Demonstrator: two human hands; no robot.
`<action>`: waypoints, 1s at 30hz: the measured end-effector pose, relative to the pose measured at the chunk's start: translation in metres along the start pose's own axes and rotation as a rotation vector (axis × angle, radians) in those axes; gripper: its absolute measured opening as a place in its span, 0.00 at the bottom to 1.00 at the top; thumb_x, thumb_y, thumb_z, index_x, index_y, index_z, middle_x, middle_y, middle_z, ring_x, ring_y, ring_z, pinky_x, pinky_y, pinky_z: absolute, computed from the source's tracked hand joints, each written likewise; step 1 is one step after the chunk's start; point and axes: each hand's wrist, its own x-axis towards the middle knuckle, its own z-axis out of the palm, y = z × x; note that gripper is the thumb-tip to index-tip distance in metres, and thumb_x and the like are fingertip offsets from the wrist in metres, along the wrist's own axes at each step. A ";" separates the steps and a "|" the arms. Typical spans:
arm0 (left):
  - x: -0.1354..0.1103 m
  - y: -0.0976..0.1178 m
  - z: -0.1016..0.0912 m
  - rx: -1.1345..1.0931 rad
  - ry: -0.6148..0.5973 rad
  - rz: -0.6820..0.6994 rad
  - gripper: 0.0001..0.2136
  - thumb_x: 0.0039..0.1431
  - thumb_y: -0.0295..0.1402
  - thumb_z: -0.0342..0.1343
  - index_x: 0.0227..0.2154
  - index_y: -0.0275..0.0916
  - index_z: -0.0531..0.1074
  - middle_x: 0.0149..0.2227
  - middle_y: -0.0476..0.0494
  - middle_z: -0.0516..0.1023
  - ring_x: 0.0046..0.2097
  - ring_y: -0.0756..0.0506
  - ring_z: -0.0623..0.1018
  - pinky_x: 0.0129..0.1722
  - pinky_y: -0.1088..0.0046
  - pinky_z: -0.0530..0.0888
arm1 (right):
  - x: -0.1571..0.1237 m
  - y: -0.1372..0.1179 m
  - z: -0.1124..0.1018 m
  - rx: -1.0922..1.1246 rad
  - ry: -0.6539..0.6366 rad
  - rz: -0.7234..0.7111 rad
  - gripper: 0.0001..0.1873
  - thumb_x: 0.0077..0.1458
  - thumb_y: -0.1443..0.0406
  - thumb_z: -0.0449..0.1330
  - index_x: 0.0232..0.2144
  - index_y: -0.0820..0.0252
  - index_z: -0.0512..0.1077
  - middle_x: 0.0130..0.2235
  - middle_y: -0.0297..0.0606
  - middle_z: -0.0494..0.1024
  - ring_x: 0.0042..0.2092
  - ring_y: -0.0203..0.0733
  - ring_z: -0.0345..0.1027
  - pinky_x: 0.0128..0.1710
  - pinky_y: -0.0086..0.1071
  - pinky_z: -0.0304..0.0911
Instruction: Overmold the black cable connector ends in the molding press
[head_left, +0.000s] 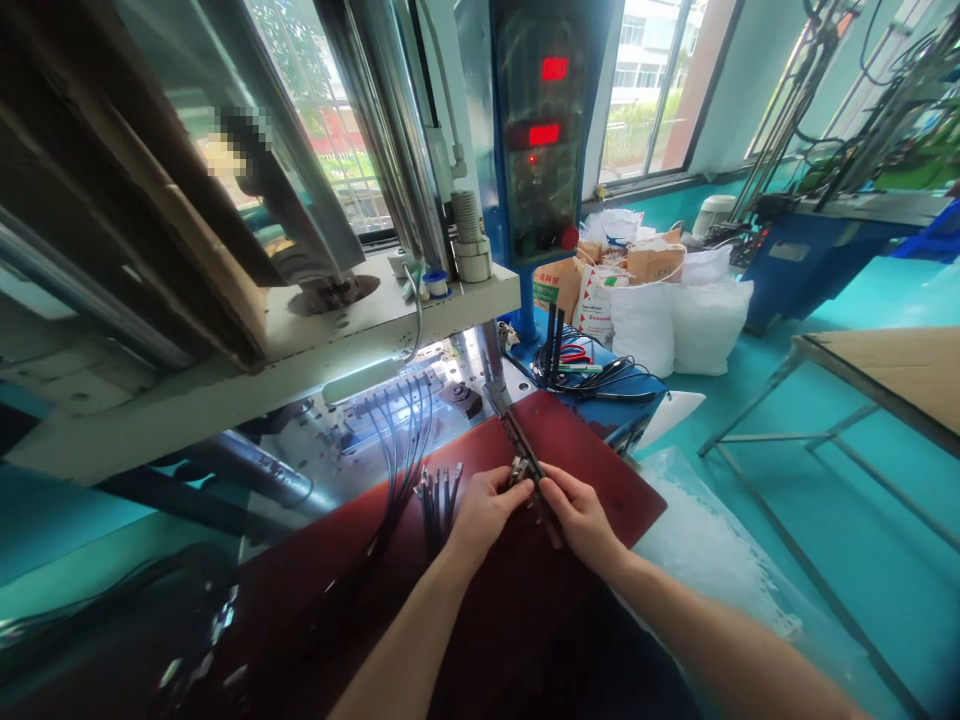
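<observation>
**What is at the far left?**

A vertical press (225, 200) is filling that side, with steel columns rising above its pale metal platen (300, 370). Below it, black cables (397, 430) are fanning out across a steel mould plate (465, 400), and their ends are lying on a dark red board (600, 470) that is serving as the worktop.

**And the hands, moving rightward?**

The left hand (487, 515) is closed, its fingers (521, 487) gripping a narrow dark metal bar (525, 455) near its small metal fittings. The loose cable ends are lying just beside this hand. The right hand (581, 515) is also closed, gripping the same bar from the other side. The bar is angled across the red board, its far end reaching toward the mould plate.

**What is beyond them?**

A blue control panel (540, 130) is standing behind the board, showing red digital readouts. Below it, a coil of black cable (592, 375) is resting on a blue surface.

**And at the far right?**

White woven sacks (675, 325) and brown paper sacks (600, 270) are leaning together on the teal floor (862, 550). Further right, a metal-legged table (885, 370) with a cardboard top is standing, and a second machine (817, 240) is sitting behind it.
</observation>
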 end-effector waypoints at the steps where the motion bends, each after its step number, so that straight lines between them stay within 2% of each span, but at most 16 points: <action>1: 0.001 0.000 -0.001 0.042 0.038 0.048 0.12 0.47 0.40 0.56 0.21 0.35 0.68 0.21 0.51 0.68 0.26 0.51 0.66 0.26 0.77 0.61 | 0.000 -0.001 0.000 0.030 0.013 0.010 0.24 0.56 0.53 0.54 0.48 0.62 0.68 0.19 0.28 0.67 0.13 0.28 0.55 0.11 0.22 0.49; 4: 0.005 0.003 -0.006 0.098 0.137 0.125 0.12 0.54 0.42 0.50 0.29 0.37 0.66 0.18 0.54 0.65 0.22 0.53 0.63 0.22 0.79 0.58 | 0.001 -0.001 0.000 0.091 0.061 0.007 0.23 0.56 0.53 0.54 0.48 0.63 0.67 0.21 0.28 0.67 0.13 0.27 0.55 0.10 0.22 0.50; 7: 0.005 0.007 -0.009 0.050 0.151 0.099 0.13 0.57 0.45 0.45 0.35 0.39 0.61 0.16 0.57 0.63 0.18 0.54 0.59 0.18 0.80 0.53 | 0.001 -0.001 -0.001 0.100 0.068 -0.005 0.23 0.56 0.53 0.54 0.48 0.63 0.67 0.22 0.28 0.67 0.13 0.27 0.55 0.10 0.22 0.50; 12: 0.003 0.006 -0.009 0.057 0.057 0.060 0.13 0.56 0.44 0.47 0.26 0.39 0.60 0.17 0.56 0.61 0.19 0.54 0.58 0.18 0.79 0.52 | -0.001 -0.004 -0.001 0.107 0.053 0.003 0.24 0.55 0.52 0.54 0.47 0.64 0.67 0.21 0.28 0.66 0.13 0.27 0.55 0.10 0.22 0.50; 15: 0.005 0.003 -0.008 0.188 0.071 0.096 0.13 0.55 0.40 0.49 0.21 0.37 0.61 0.17 0.55 0.58 0.21 0.54 0.58 0.21 0.78 0.53 | -0.002 -0.004 -0.001 0.119 0.047 -0.004 0.23 0.55 0.53 0.55 0.47 0.64 0.67 0.20 0.27 0.66 0.13 0.26 0.54 0.10 0.22 0.49; 19: 0.007 0.001 -0.008 0.378 0.072 0.164 0.11 0.54 0.36 0.50 0.21 0.36 0.64 0.20 0.53 0.63 0.25 0.52 0.62 0.25 0.77 0.57 | -0.002 -0.001 -0.001 0.120 0.042 0.007 0.24 0.55 0.53 0.55 0.47 0.64 0.67 0.20 0.27 0.66 0.13 0.26 0.54 0.10 0.22 0.50; 30: 0.001 0.006 -0.007 0.286 0.080 0.099 0.12 0.52 0.39 0.51 0.20 0.36 0.65 0.20 0.52 0.65 0.25 0.51 0.63 0.26 0.76 0.60 | -0.002 0.000 -0.002 -0.006 -0.036 -0.021 0.25 0.56 0.53 0.53 0.49 0.63 0.67 0.21 0.30 0.69 0.13 0.27 0.56 0.11 0.22 0.49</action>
